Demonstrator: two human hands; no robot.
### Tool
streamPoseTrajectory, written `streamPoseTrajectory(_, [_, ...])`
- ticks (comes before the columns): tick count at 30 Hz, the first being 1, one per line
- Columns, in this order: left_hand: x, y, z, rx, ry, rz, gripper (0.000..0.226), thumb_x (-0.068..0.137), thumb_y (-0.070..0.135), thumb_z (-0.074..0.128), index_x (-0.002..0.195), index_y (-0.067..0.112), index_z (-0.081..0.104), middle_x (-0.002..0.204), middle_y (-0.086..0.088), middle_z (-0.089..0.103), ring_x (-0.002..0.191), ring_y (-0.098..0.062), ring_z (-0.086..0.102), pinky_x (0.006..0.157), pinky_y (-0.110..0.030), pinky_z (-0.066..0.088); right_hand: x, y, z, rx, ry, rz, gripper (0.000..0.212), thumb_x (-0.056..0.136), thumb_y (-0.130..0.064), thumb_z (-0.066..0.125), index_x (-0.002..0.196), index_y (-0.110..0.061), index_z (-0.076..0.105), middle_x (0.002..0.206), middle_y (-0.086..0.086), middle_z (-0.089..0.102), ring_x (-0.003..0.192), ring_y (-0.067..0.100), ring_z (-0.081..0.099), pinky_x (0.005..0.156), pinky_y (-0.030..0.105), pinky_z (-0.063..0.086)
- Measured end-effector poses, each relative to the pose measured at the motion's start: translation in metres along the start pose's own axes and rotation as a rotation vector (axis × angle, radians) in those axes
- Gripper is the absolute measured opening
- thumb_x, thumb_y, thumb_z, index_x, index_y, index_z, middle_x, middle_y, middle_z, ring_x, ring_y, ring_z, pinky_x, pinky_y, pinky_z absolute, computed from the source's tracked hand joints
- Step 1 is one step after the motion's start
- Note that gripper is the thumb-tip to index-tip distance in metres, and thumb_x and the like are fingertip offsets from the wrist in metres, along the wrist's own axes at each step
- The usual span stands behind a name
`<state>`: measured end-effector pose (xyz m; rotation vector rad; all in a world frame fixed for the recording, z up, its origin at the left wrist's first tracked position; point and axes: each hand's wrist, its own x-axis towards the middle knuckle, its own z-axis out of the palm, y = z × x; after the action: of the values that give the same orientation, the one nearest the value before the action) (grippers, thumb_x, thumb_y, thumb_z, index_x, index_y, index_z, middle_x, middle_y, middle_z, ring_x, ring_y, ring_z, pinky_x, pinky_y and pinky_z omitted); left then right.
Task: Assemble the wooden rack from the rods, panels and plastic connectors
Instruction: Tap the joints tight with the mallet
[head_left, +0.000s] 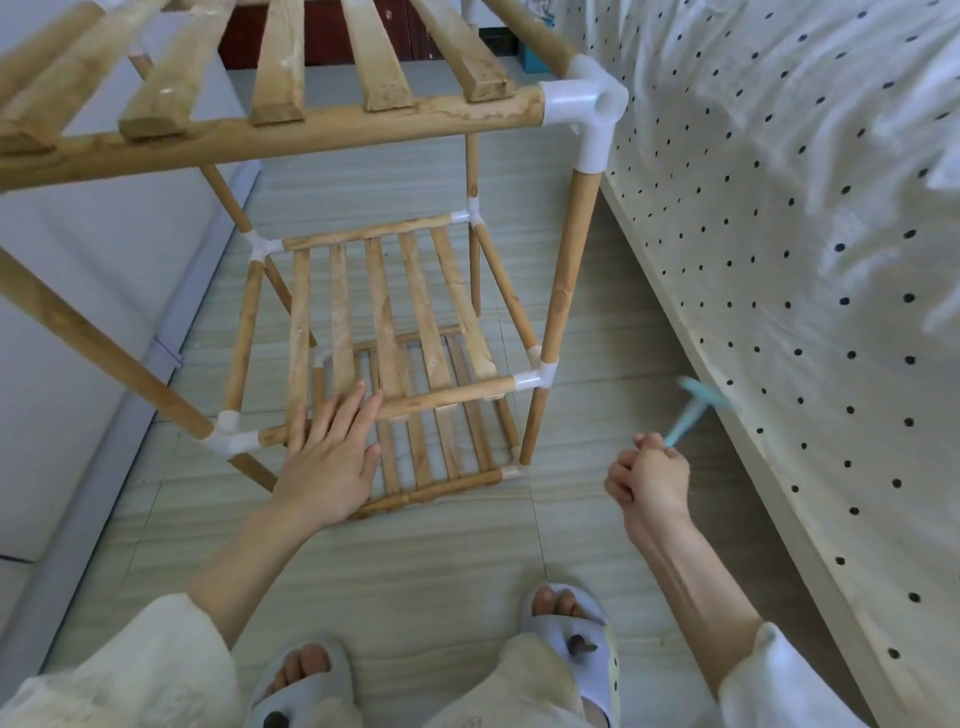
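Left hand (332, 447), fingers straight, presses the middle shelf's front rod (447, 397); right hand (649, 475) grips a blurred blue hammer (691, 413).

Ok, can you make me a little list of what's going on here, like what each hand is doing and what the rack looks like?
left hand: open, flat on the middle shelf's front rod
right hand: grips a small blue hammer, blurred, raised to the right of the rack
rack: standing on the floor, three slatted shelves in view
connectors: white plastic, at the corners where rods meet
bed: right of the rack, dotted white cover
feet: in grey slippers, at the bottom
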<state>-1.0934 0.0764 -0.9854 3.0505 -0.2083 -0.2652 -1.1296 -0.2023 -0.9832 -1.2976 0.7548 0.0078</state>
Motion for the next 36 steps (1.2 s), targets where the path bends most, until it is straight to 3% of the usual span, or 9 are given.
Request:
streamPoseTrajectory(12, [0.003, -0.007, -0.002, -0.051, 0.021, 0.033, 0.056, 0.102, 0.028, 0.022, 0.149, 0.025, -0.007, 0.157, 0.009, -0.012, 0.144, -0.013, -0.011, 0.114, -0.039, -0.014, -0.016, 0.002, 0.014, -0.092, -0.243, 0.129, 0.026, 0.103, -0.018, 0.029, 0.081, -0.012, 0.041, 0.045, -0.007, 0.032, 0.036, 0.008, 0.026, 0.035, 0.019, 0.022])
streamPoseTrajectory(15, [-0.003, -0.016, -0.005, -0.322, 0.1, 0.112, 0.048, 0.1, 0.015, 0.032, 0.148, 0.017, 0.023, 0.155, 0.003, 0.021, 0.143, -0.01, 0.011, 0.117, -0.033, -0.002, -0.019, 0.0, 0.015, 0.006, -0.194, 0.127, 0.028, 0.104, -0.02, 0.026, 0.085, -0.01, 0.044, 0.059, 0.003, 0.045, 0.05, 0.016, 0.044, 0.049, 0.024, 0.04])
streamPoseTrajectory(17, [-0.015, -0.027, -0.012, -0.538, 0.216, 0.101, 0.037, 0.097, 0.005, 0.04, 0.13, 0.016, 0.052, 0.135, -0.003, 0.052, 0.123, -0.008, 0.044, 0.11, -0.033, 0.029, -0.023, 0.0, 0.024, 0.085, -0.221, 0.137, 0.03, 0.104, -0.02, 0.025, 0.087, -0.007, 0.047, 0.073, 0.012, 0.058, 0.065, 0.021, 0.057, 0.06, 0.028, 0.05])
streamPoseTrajectory(20, [-0.036, -0.048, -0.027, -0.678, 0.35, -0.066, 0.032, 0.091, -0.006, 0.043, 0.09, 0.014, 0.067, 0.097, -0.005, 0.07, 0.084, 0.001, 0.063, 0.079, -0.02, 0.05, -0.021, -0.009, 0.042, 0.205, -0.27, 0.168, 0.031, 0.104, -0.019, 0.026, 0.092, -0.003, 0.049, 0.098, 0.021, 0.062, 0.087, 0.027, 0.063, 0.075, 0.033, 0.053])
streamPoseTrajectory(22, [-0.047, -0.068, -0.035, -0.867, 0.424, -0.288, 0.033, 0.091, -0.007, 0.037, 0.075, 0.006, 0.063, 0.085, -0.015, 0.069, 0.073, -0.015, 0.068, 0.068, -0.021, 0.054, -0.023, -0.017, 0.057, 0.301, -0.284, 0.206, 0.028, 0.104, -0.018, 0.027, 0.1, 0.0, 0.048, 0.112, 0.024, 0.058, 0.099, 0.031, 0.061, 0.083, 0.036, 0.051])
streamPoseTrajectory(26, [-0.052, -0.11, -0.046, -1.114, 0.486, -0.569, 0.03, 0.094, -0.004, 0.033, 0.116, 0.006, 0.05, 0.118, -0.024, 0.055, 0.081, -0.028, 0.061, 0.065, -0.025, 0.055, -0.028, -0.023, 0.089, 0.411, -0.229, 0.249, 0.036, 0.104, -0.014, 0.026, 0.132, 0.006, 0.036, 0.134, 0.027, 0.045, 0.122, 0.035, 0.049, 0.1, 0.041, 0.043])
streamPoseTrajectory(28, [-0.048, -0.112, -0.053, -1.078, 0.345, -0.48, 0.055, 0.093, -0.006, 0.038, 0.142, 0.016, 0.03, 0.134, -0.006, 0.044, 0.108, -0.023, 0.052, 0.086, -0.034, 0.047, -0.027, -0.034, 0.104, 0.437, -0.174, 0.283, 0.038, 0.103, -0.01, 0.024, 0.136, 0.005, 0.034, 0.136, 0.026, 0.043, 0.125, 0.033, 0.047, 0.106, 0.04, 0.039])
streamPoseTrajectory(33, [-0.041, -0.09, -0.064, -1.017, 0.316, -0.178, 0.052, 0.091, -0.012, 0.037, 0.133, 0.018, 0.038, 0.126, 0.005, 0.049, 0.119, -0.008, 0.042, 0.102, -0.024, 0.031, -0.009, -0.066, 0.122, 0.41, -0.094, 0.291, 0.043, 0.101, -0.009, 0.025, 0.144, -0.011, 0.029, 0.133, 0.02, 0.041, 0.094, 0.027, 0.055, 0.1, 0.045, 0.044])
streamPoseTrajectory(36, [-0.044, -0.078, -0.051, -0.923, 0.224, 0.002, 0.064, 0.089, -0.01, 0.034, 0.124, 0.044, 0.044, 0.117, 0.028, 0.058, 0.115, 0.004, 0.051, 0.099, -0.009, 0.032, 0.015, -0.073, 0.115, 0.46, -0.154, 0.242, 0.023, 0.101, -0.007, 0.029, 0.111, -0.006, 0.049, 0.125, 0.013, 0.055, 0.11, 0.024, 0.057, 0.09, 0.035, 0.051])
